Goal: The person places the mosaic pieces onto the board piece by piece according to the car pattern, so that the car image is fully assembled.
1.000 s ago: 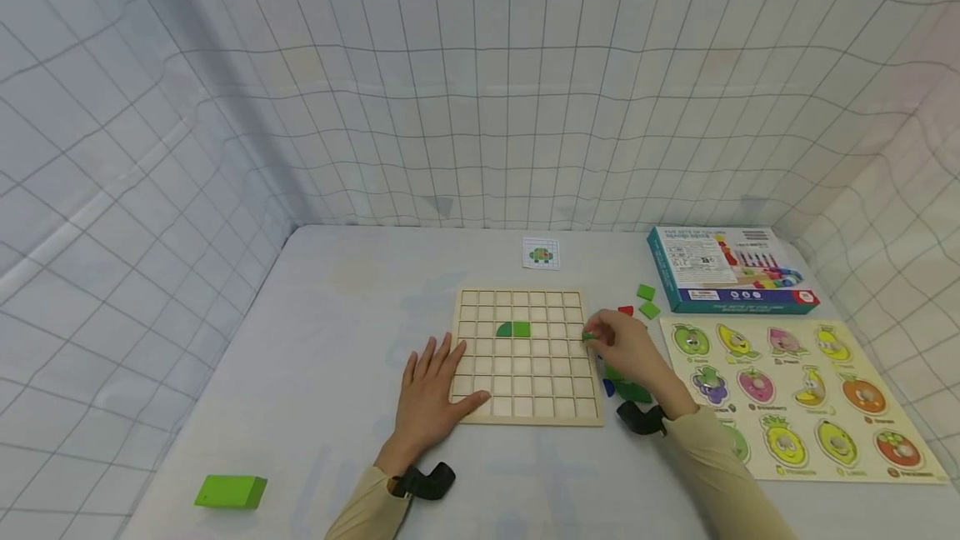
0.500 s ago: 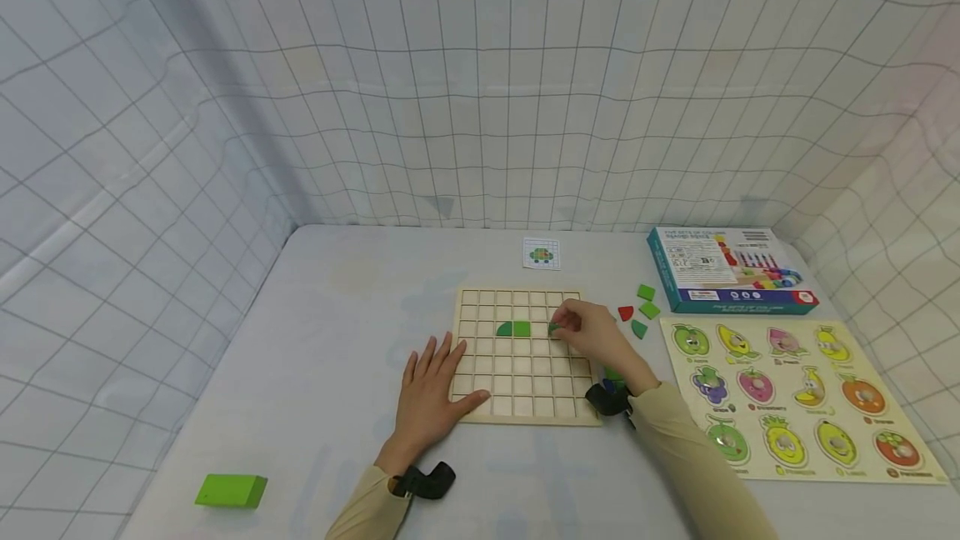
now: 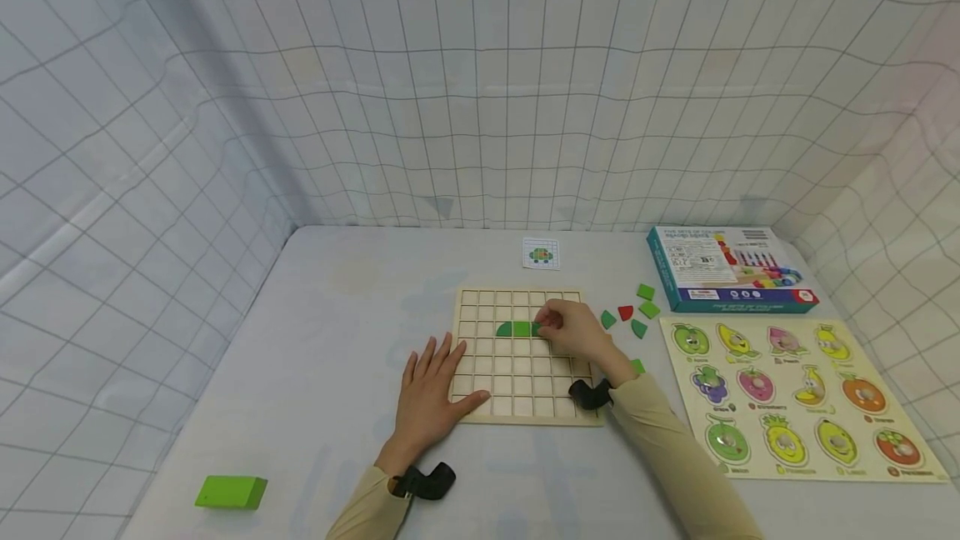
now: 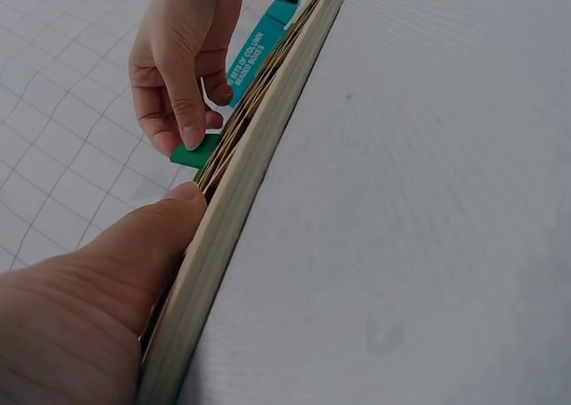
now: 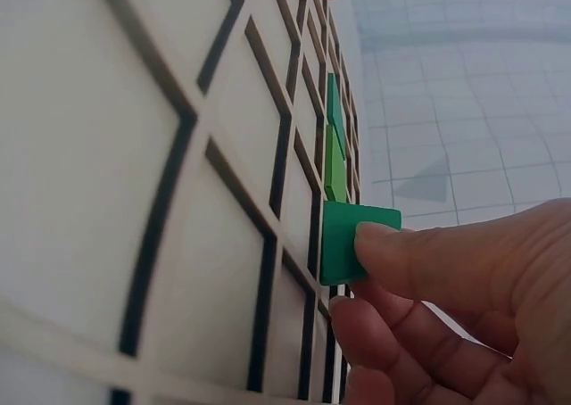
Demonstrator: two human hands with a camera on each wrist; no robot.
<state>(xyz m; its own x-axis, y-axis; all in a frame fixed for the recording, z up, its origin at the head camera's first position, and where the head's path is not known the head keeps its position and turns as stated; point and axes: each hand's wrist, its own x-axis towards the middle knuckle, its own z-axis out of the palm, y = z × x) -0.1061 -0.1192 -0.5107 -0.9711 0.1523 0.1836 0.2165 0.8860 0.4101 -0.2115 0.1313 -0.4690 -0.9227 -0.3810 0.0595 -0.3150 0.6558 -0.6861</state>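
Observation:
My left hand (image 3: 431, 402) rests with spread fingers on the left edge of a wooden grid board (image 3: 513, 386), its thumb along the front edge. Thumb and fingers of my right hand (image 3: 573, 330) pinch a dark green tile (image 5: 341, 244) at a cell in the board's upper middle. In the right wrist view this tile stands up from the grid, its edge at the cell. Left of it in the same row lie a light green square tile (image 3: 521, 329) and a dark green quarter-circle tile (image 3: 505, 329), both set in cells.
Loose tiles lie right of the board, among them a red one (image 3: 626, 312) and a green square (image 3: 646, 292); my right forearm covers others. Behind stands a patterned card (image 3: 541, 254). A box (image 3: 731, 269) and fruit puzzle (image 3: 802, 398) are right, a green block (image 3: 231, 492) front left.
My right hand has carried the dark green tile leftward from the board's right edge to beside the light green square. The left hand has stayed in place.

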